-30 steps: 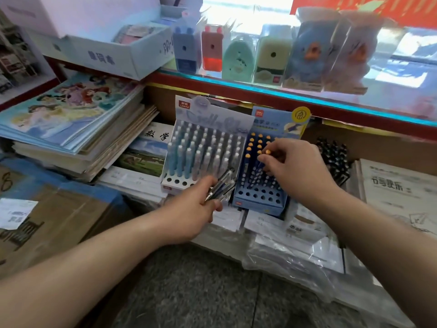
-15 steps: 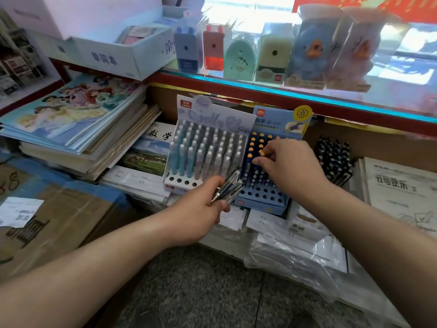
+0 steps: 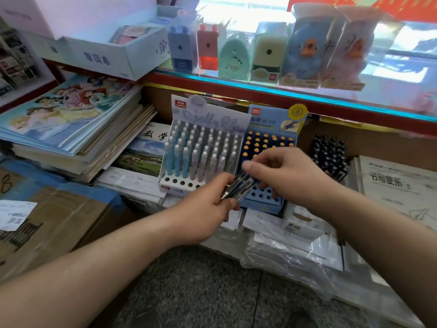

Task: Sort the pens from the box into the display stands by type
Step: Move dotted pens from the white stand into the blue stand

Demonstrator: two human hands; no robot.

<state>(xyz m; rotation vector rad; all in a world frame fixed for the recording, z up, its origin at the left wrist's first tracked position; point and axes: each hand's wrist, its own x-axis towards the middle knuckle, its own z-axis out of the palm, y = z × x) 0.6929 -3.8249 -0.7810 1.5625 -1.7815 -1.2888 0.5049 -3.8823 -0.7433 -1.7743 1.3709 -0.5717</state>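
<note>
Over the blue stand (image 3: pixel 264 198), left hand (image 3: pixel 205 210) grips blurred pens (image 3: pixel 237 188); right hand (image 3: pixel 287 174) touches them, hold unclear.

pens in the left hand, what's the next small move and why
Probably draw one pen from the bundle with the right hand: the left hand grips the bundle, the right hand is at its upper end, and the blue stand has empty front holes.

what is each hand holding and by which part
The left hand grips a bundle of pens round their lower ends. The right hand is at their upper ends; blur hides whether it pinches one.
</note>
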